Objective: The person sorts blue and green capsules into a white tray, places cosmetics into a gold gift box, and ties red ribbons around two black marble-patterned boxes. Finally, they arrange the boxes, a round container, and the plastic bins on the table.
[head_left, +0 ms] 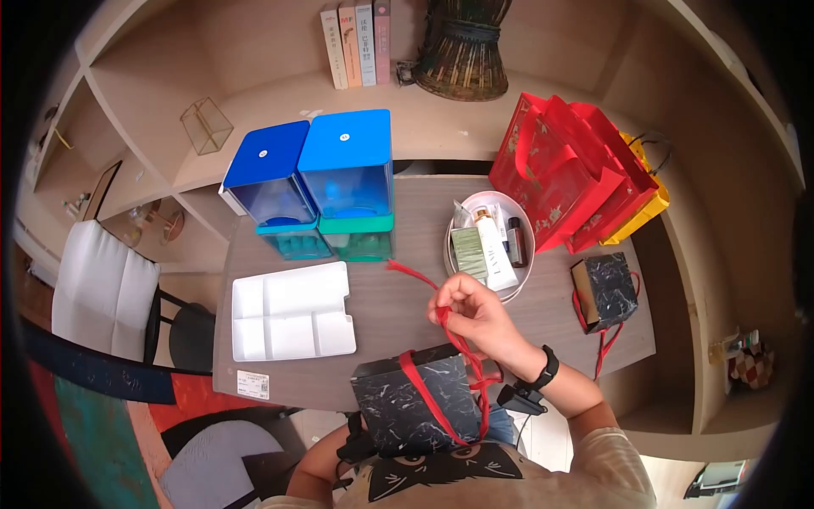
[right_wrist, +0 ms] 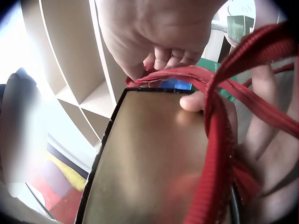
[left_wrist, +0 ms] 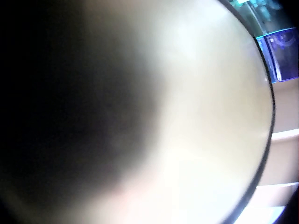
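Note:
A black marbled gift box (head_left: 415, 399) with red ribbon (head_left: 424, 394) around it stands close to the person's chest. The right hand (head_left: 475, 318), a dark band on its wrist, pinches the ribbon above the box's corner. In the head view the left hand is hidden behind the box. The right wrist view shows the left hand (right_wrist: 271, 149) gripping the box, its thumb on the gold-coloured face (right_wrist: 145, 149). Ribbon strands cross in front of that hand, and the right hand (right_wrist: 159, 28) pulls on one above the edge. A dark blur fills much of the left wrist view.
On the table (head_left: 390, 314) lie a white divided tray (head_left: 292, 314) and a round container (head_left: 526, 271) of toiletries. Blue-lidded boxes (head_left: 348, 161) stand behind. Red gift bags (head_left: 551, 170) and another black marbled box (head_left: 610, 293) are at right.

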Demonstrator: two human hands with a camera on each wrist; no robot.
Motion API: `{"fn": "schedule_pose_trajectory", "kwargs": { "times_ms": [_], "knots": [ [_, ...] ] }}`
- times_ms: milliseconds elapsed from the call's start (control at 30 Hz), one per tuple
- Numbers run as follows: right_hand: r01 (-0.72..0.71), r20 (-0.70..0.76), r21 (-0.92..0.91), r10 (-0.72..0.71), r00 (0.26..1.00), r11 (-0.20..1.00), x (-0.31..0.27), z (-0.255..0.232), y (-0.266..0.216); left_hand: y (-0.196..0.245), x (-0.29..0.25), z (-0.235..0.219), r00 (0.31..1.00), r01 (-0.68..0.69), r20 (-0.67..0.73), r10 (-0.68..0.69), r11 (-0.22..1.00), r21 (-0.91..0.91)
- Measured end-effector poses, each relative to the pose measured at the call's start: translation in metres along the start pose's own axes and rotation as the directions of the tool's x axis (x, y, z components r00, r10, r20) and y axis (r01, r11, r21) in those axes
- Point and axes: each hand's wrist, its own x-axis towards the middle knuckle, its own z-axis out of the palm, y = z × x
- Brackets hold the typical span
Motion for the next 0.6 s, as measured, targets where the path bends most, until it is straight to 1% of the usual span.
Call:
{"fn": "schedule_pose_trajectory", "kwargs": {
  "times_ms": [33,67,167,200,300,400,500,600],
  "knots": [
    [-0.007,0.005,0.001,0.007,1.0,1.0,0.001,0.002,0.003,0.0,-0.005,-0.002,1.0,-0.005,-0.016,0.005,1.0,-0.001],
    [0.023,-0.019,0.015,-0.023,1.0,1.0,0.003,0.004,0.004,0.0,-0.01,-0.005,1.0,-0.011,-0.027,0.011,1.0,-0.004],
    [0.06,-0.007,0.013,-0.06,0.998,0.998,0.01,-0.001,-0.006,-0.001,-0.02,-0.008,0.998,-0.026,-0.051,0.025,1.0,-0.009],
    [0.023,-0.032,0.024,-0.022,0.999,0.999,0.01,0.002,-0.019,-0.002,-0.023,-0.009,0.998,-0.031,-0.059,0.03,0.999,-0.009],
    [0.018,-0.03,-0.087,-0.02,0.999,0.996,0.015,-0.001,-0.029,-0.004,-0.028,-0.01,0.997,-0.044,-0.071,0.043,0.999,-0.008],
    [-0.239,-0.026,-0.073,0.237,0.971,0.968,0.014,-0.003,-0.046,-0.004,-0.029,-0.011,0.996,-0.052,-0.077,0.052,0.999,-0.007],
    [-0.214,0.055,0.0,0.214,0.975,0.977,0.016,-0.009,-0.042,-0.005,-0.031,-0.011,0.995,-0.056,-0.085,0.055,0.998,-0.005],
    [-0.229,0.092,0.074,0.222,0.971,0.971,0.014,-0.018,-0.044,-0.005,-0.033,-0.012,0.994,-0.062,-0.095,0.061,0.998,-0.002]
  ]
}}
